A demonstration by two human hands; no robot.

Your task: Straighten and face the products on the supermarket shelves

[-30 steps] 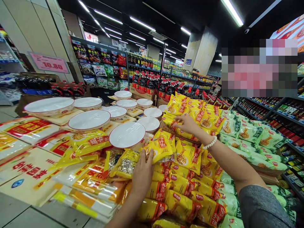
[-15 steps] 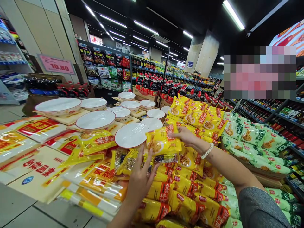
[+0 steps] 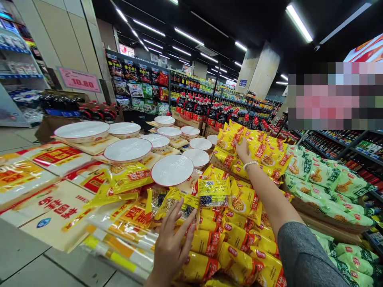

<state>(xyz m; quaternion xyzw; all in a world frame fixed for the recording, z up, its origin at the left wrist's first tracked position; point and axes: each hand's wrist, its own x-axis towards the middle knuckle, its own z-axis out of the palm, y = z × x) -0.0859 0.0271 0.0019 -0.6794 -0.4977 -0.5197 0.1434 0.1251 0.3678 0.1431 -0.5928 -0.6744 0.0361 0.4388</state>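
Observation:
My right hand (image 3: 243, 150), with a beaded bracelet at the wrist, reaches to the upper pile of yellow noodle packets. Its fingers are closed at the right edge of a yellow noodle packet (image 3: 226, 140), and the fingertips are partly hidden. Lower down, my left hand (image 3: 175, 235) is open, fingers spread, over the front packets. Just beyond its fingertips lies a yellow packet with a clear window (image 3: 176, 205). Beside that one, another packet lies back side up (image 3: 213, 193), showing a barcode label and dark contents.
White red-rimmed bowls (image 3: 172, 170) stand on flat noodle packages (image 3: 56, 203) to the left. Green noodle packets (image 3: 320, 175) are piled at the right. Dark sauce bottles (image 3: 199, 111) with red caps line the back. A pink price sign (image 3: 80, 81) hangs at far left.
My right hand has carried a noodle packet away from above the left hand, up to the far pile. The windowed and label-up packets beneath are now uncovered. The left hand stays spread.

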